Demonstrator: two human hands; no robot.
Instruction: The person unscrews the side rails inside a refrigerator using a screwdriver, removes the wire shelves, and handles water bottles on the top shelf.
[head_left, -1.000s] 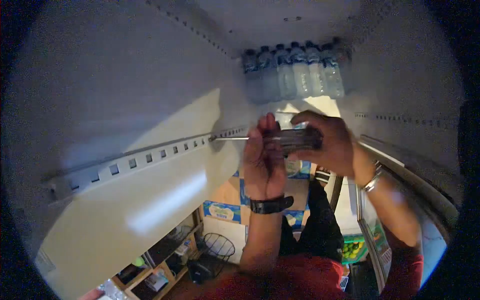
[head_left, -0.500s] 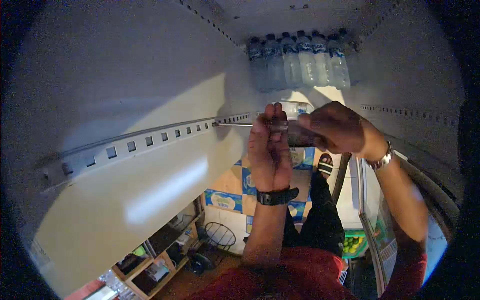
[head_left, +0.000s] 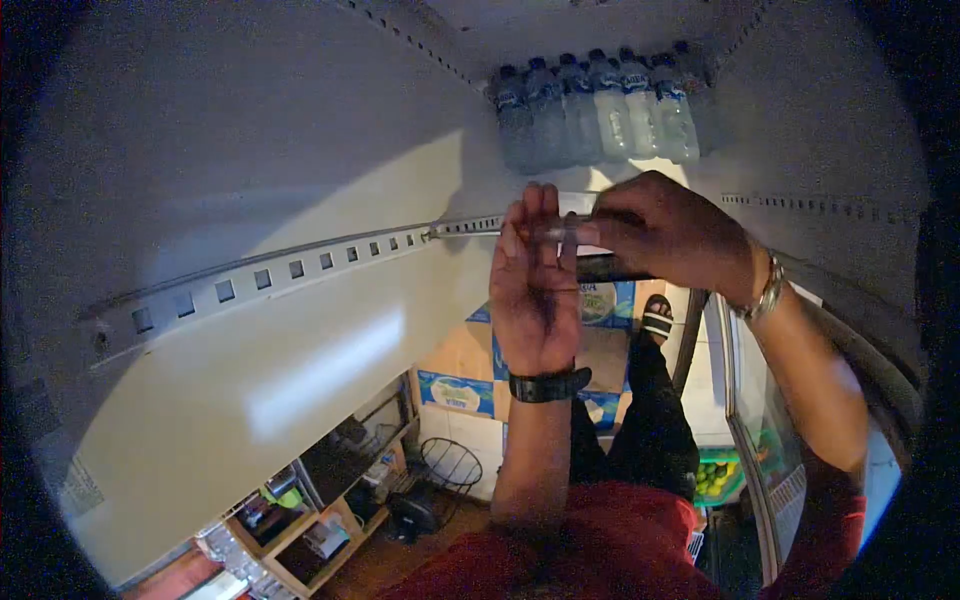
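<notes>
A screwdriver (head_left: pixel 550 233) with a clear handle lies level, its thin shaft reaching left to a slot in the perforated metal rail (head_left: pixel 263 279) on the fridge's left wall. My right hand (head_left: pixel 668 232) is closed round the handle end. Palm up, my left hand (head_left: pixel 538 300) is under and beside the handle and shaft, its fingers bent around them. A black watch is on my left wrist and a metal band on my right wrist. The screw at the tip is too small to make out.
Water bottles (head_left: pixel 600 115) stand in a row at the fridge's back. Another perforated rail (head_left: pixel 810 208) runs along the right wall. Below are cartons (head_left: pixel 457 393), a wire rack (head_left: pixel 450 463), wooden shelves (head_left: pixel 330 545), a green crate of fruit (head_left: pixel 716 478) and the open glass door (head_left: pixel 752 450).
The view has shifted slightly. My right hand has changed its hold on the handle, its fingers now more curled, and my left fingers have shifted a little around the screwdriver.
</notes>
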